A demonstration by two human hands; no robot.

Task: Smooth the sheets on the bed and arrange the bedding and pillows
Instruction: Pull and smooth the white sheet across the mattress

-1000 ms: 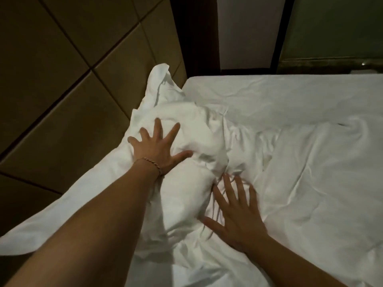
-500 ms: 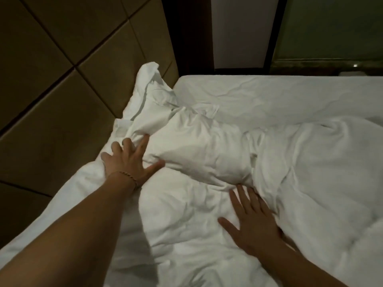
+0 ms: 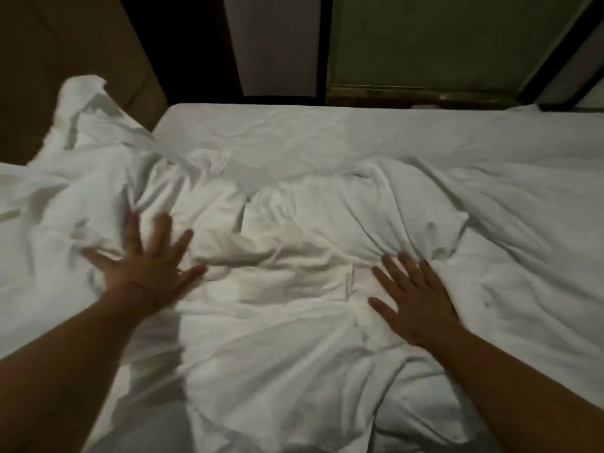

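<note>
A rumpled white duvet [image 3: 277,338] covers the near part of the bed, bunched into folds in the middle. My left hand [image 3: 147,266] lies flat on it at the left with fingers spread, blurred by motion. Flat on the duvet right of centre is my right hand [image 3: 415,299], its fingertips against a puffed fold [image 3: 343,220]. A loose white corner of bedding [image 3: 85,103] sticks up at the far left against the headboard. Beyond the duvet the fitted sheet [image 3: 327,138] is bare and lightly creased.
A brown padded headboard [image 3: 65,37] rises at the far left. Past the bed's far edge stand a dark post [image 3: 183,44], a pale wall panel [image 3: 274,40] and a greenish pane [image 3: 425,37] with a ledge below.
The view has swung right across the bed. Both hands have slid over the duvet, and the bunched mound under my left hand now lies flatter and spread out.
</note>
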